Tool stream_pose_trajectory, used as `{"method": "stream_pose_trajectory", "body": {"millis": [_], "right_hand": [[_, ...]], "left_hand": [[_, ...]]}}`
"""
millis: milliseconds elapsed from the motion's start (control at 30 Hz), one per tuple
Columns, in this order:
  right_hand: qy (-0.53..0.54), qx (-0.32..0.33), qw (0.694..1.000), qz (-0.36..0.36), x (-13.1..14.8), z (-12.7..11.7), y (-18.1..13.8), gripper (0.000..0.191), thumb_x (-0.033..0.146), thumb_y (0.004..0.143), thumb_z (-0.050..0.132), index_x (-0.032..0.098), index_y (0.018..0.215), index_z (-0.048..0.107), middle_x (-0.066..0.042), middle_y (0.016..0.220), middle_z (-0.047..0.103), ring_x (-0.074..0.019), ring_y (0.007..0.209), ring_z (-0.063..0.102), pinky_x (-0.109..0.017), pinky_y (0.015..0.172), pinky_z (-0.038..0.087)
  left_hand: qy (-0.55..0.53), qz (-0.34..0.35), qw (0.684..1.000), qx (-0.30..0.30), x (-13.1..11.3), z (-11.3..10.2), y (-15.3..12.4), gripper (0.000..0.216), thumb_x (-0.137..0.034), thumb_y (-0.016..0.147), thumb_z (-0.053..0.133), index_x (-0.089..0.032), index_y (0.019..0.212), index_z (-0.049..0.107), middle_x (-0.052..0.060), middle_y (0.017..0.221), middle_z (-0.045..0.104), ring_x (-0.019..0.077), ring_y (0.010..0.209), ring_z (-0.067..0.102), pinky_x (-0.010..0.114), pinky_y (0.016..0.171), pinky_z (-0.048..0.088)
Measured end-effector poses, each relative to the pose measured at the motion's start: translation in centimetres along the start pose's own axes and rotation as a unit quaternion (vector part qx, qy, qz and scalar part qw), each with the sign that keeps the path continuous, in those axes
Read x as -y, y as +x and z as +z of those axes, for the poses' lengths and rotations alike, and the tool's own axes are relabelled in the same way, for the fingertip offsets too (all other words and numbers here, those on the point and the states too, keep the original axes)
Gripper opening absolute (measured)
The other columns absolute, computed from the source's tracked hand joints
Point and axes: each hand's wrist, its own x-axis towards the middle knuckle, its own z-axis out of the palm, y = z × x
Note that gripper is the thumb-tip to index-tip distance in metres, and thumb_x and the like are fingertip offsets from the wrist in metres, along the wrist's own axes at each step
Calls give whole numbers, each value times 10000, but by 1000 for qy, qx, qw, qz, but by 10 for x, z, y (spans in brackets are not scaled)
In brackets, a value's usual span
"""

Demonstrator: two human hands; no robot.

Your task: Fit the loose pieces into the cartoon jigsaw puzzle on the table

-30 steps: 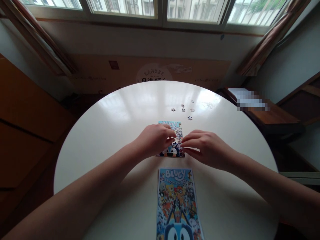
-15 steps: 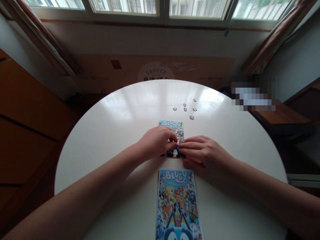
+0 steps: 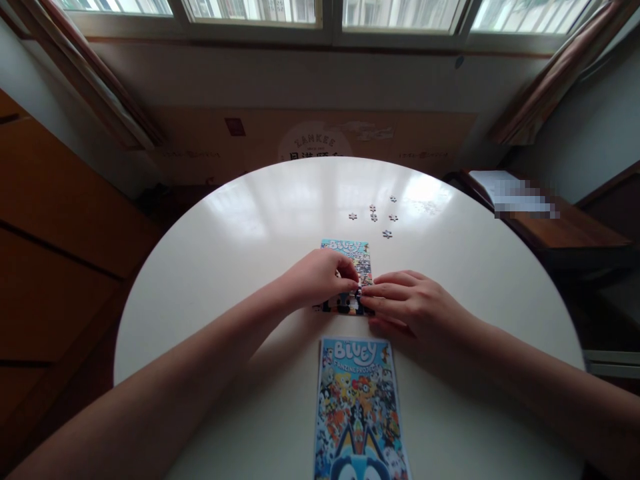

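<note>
A small jigsaw puzzle (image 3: 367,267), mostly filled with a colourful Bluey picture, lies on the white table. Over its lower half, my left hand (image 3: 327,275) is closed, thumb and forefinger pinching what looks like a small puzzle piece (image 3: 359,292); the fingers partly hide it. My right hand (image 3: 407,301) rests at the puzzle's right edge, its fingers stretched out and the fingertips touching the lower right part, close to the left thumb. Nearer to me lies a larger printed Bluey picture sheet (image 3: 357,400), its bottom cut off by the view.
Several loose puzzle pieces (image 3: 387,234) are scattered beyond the puzzle on the round white table (image 3: 200,280). Off its far right side stands a wooden stand (image 3: 575,230) with white paper on it. A window and curtains are behind.
The view has shifted slightly. My left fingertips have moved a little along the lower part of the puzzle, still pinched. My right hand stays at the right edge.
</note>
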Motion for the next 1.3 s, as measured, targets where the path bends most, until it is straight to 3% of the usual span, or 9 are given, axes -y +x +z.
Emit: {"method": "stream_pose_trajectory", "body": {"millis": [200,367,633,767,833,933,1133,1200,1300], "right_hand": [[12,4,1000,-5,-1,-1,1,272,357,1010,553,229,1189,712,-33,1254,723,-234,1152,662,-407,968,512],[18,0,1000,-7,-3,1,2,262,357,1007,562,218,1182,697,-27,1251,723,-228,1145,665,-415,971,519],[-3,-22,999,-28,-2,1,1,231,355,999,584,203,1146,675,-60,1263,708,-237,1099,684,-431,910,552],[22,-67,997,35,0,-8,7,192,333,995,583,202,1060,707,-66,1153,742,-222,970,712,-404,802,570],[111,-92,982,125,0,-13,16,190,342,984,598,203,1025,720,-49,1007,763,-175,848,716,-323,702,571],[270,-84,930,236,-3,-16,35,214,382,930,667,198,1017,734,-41,912,759,-141,776,708,-251,631,559],[453,-30,827,333,-11,-9,58,247,375,810,752,160,931,745,-61,766,731,-152,674,688,-190,444,439],[463,-25,815,349,-24,-11,60,268,385,786,768,161,932,756,-62,756,732,-141,635,672,-181,424,403],[413,-62,823,386,-62,-20,61,286,394,767,771,163,935,763,-81,865,761,-127,625,658,-188,429,387]], "left_hand": [[-98,12,995,5,0,-9,-3,105,-222,850,666,-144,869,734,55,847,770,153,772,679,275,690,529],[-160,-41,986,-24,-6,-22,-6,103,-220,928,623,-137,957,674,71,874,745,117,690,626,241,601,500],[-270,-89,955,-85,-7,-26,-6,45,-138,857,713,-158,820,696,15,735,683,97,629,556,229,586,463],[-279,-71,954,-83,-6,-24,-8,39,-139,837,728,-161,807,713,20,736,699,113,653,586,249,613,479],[-288,-60,953,-69,-6,-21,-8,28,-134,823,733,-156,810,722,20,730,705,113,652,594,252,617,483],[-293,-38,953,-68,-5,-14,-8,24,-152,803,750,-153,815,729,13,710,697,106,635,583,244,597,475],[-280,-31,955,-97,-4,-9,-8,54,-177,798,746,-146,829,715,32,732,710,123,645,609,251,588,487],[-237,-19,965,-112,0,-11,-8,91,-235,838,726,-155,882,723,46,782,728,142,670,631,271,600,504],[-55,13,981,-185,13,-16,-7,156,-309,908,665,-188,959,749,60,904,738,172,720,645,336,675,536]]}}
